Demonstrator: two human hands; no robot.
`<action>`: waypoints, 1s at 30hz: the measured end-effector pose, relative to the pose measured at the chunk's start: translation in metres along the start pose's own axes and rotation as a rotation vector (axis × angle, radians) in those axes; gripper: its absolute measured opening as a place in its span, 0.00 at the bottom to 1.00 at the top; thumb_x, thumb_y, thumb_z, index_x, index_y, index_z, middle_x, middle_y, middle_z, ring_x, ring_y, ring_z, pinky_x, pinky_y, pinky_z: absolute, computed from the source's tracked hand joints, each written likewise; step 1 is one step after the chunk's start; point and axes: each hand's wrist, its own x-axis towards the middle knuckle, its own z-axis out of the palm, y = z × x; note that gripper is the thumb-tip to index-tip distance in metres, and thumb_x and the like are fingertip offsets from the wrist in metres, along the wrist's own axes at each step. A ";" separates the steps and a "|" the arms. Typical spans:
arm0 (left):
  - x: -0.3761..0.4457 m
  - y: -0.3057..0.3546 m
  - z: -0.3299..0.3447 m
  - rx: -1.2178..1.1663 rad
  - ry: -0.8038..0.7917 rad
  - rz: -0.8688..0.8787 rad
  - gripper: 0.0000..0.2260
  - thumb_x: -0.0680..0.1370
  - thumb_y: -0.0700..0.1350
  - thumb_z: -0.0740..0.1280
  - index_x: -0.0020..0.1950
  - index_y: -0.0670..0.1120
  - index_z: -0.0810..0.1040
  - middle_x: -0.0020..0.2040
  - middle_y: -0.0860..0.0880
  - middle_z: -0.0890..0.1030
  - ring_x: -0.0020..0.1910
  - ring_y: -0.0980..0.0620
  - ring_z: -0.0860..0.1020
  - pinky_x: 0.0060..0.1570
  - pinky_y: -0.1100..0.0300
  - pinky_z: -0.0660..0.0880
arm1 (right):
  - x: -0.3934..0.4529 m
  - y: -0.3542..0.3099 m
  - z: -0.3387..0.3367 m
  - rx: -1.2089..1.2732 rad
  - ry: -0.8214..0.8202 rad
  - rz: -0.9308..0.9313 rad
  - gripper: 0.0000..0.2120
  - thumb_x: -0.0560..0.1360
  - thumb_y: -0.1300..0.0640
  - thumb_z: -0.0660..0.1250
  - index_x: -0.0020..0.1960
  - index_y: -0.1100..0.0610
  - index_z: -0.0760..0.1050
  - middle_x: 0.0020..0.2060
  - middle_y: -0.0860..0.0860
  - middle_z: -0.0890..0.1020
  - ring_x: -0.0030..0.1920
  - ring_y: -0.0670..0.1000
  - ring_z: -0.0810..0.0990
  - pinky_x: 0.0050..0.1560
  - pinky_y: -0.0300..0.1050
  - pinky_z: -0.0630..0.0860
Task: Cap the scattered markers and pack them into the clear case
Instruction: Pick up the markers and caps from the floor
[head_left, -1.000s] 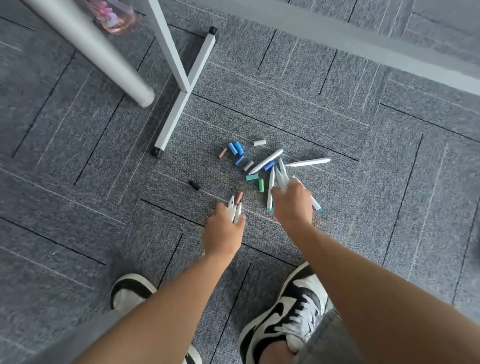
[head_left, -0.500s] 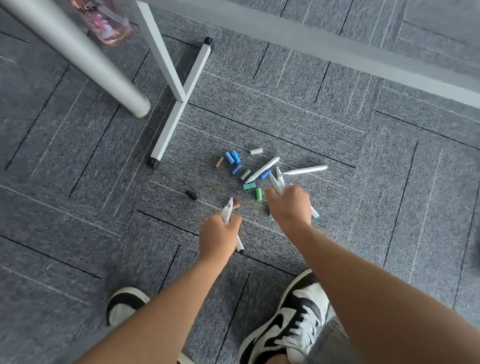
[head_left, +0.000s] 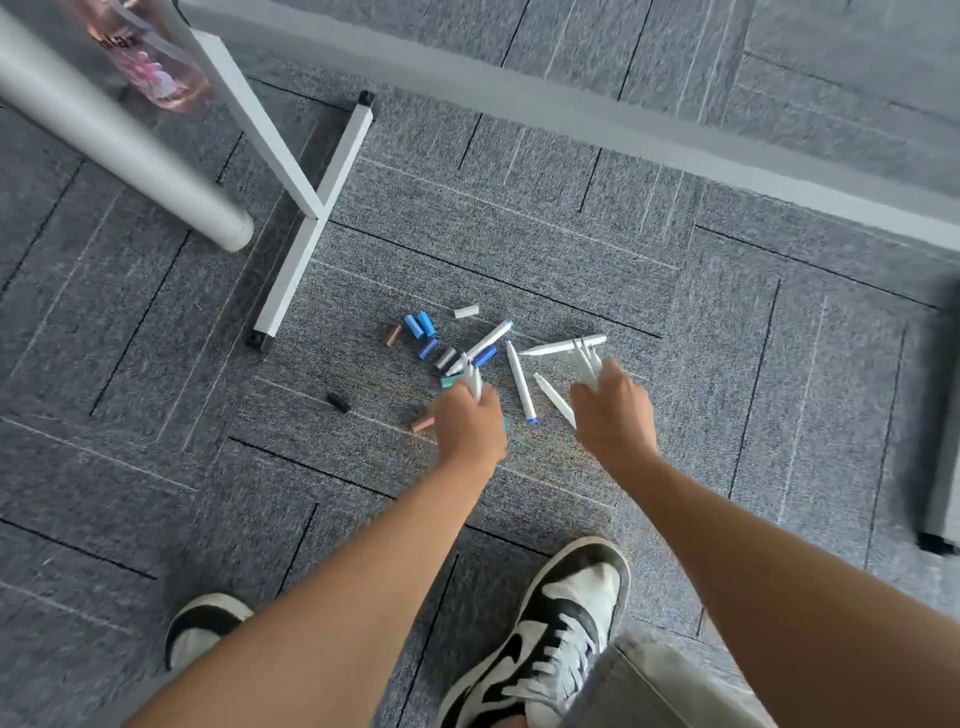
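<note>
White uncapped markers lie scattered on the grey carpet: one with a blue end (head_left: 521, 383), a long one (head_left: 563, 344) further back, another (head_left: 485, 346) pointing up right. Loose caps sit around them: blue caps (head_left: 418, 326), a brown cap (head_left: 393, 335), a white cap (head_left: 465, 311), a black cap (head_left: 338, 401), a pinkish cap (head_left: 423, 424). My left hand (head_left: 468, 427) is closed around white markers whose tips stick out above the fist. My right hand (head_left: 613, 415) grips a bunch of white markers too. A clear pink-printed case (head_left: 156, 67) hangs blurred at the top left.
A white table leg with a T-shaped foot (head_left: 306, 223) and a thick grey tube (head_left: 119, 140) stand at the left. A grey baseboard (head_left: 623, 135) runs across the back. My black-and-white sneakers (head_left: 550, 644) are at the bottom. A dark caster leg (head_left: 943, 499) is at the right edge.
Both hands have moved forward and to the right over the pile. The left hand now sits beside the teal cap; the right hand has shifted right of the loose markers.
</note>
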 end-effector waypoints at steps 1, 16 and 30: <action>0.003 0.006 0.008 0.017 -0.006 -0.002 0.05 0.84 0.40 0.61 0.52 0.40 0.75 0.46 0.38 0.81 0.36 0.45 0.81 0.35 0.53 0.82 | 0.002 0.004 -0.001 -0.023 -0.014 -0.014 0.10 0.83 0.60 0.60 0.61 0.64 0.73 0.37 0.52 0.78 0.30 0.49 0.79 0.25 0.39 0.72; 0.030 0.031 0.058 0.302 0.111 -0.118 0.16 0.78 0.43 0.72 0.61 0.34 0.77 0.54 0.40 0.84 0.46 0.43 0.85 0.35 0.57 0.79 | 0.013 0.027 0.009 0.026 0.064 -0.014 0.09 0.79 0.49 0.68 0.45 0.53 0.78 0.33 0.50 0.81 0.32 0.52 0.79 0.33 0.43 0.76; 0.003 0.021 0.016 -0.224 0.065 -0.351 0.10 0.77 0.45 0.69 0.45 0.37 0.77 0.34 0.45 0.80 0.22 0.55 0.73 0.21 0.63 0.70 | 0.013 0.012 0.013 -0.240 -0.075 -0.214 0.08 0.77 0.51 0.72 0.51 0.55 0.78 0.40 0.50 0.79 0.35 0.49 0.78 0.31 0.41 0.74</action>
